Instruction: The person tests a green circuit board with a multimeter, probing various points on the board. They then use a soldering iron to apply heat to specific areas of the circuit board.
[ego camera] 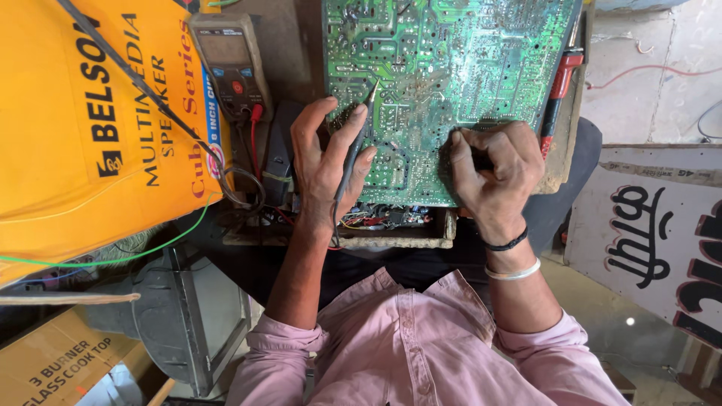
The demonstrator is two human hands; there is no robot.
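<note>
Shirt: pink shirt [421, 353] fills the bottom of the view, closest to the camera, sleeves pushed up on both forearms.
Left hand: left hand [325, 162] grips a slim dark probe [353, 154] between thumb and fingers; the tip touches the board just above the fingers.
Right hand: right hand [496, 173] is curled into a loose fist, knuckles and fingertips resting on the board's lower right part; whether it pinches anything cannot be told.
Wrist: a black band [505, 243] and a silver bangle [513, 272] sit on the right wrist.
Board: green circuit board [444, 68], solder side up, lies flat on a worn wooden bench [391, 239], reaching from the top edge down to both hands.
Wires: coloured wires [376, 218] show under the board's near edge, between the two wrists.
Meter: a multimeter [229, 64] lies just left of the board, red and black leads plugged in at its lower end.
Screwdriver: a red-handled screwdriver [560, 86] lies along the board's right edge.
Box: a yellow carton [83, 128] fills the left side, beside the meter.
Carton below: a brown cardboard box [60, 361] sits at bottom left.
</note>
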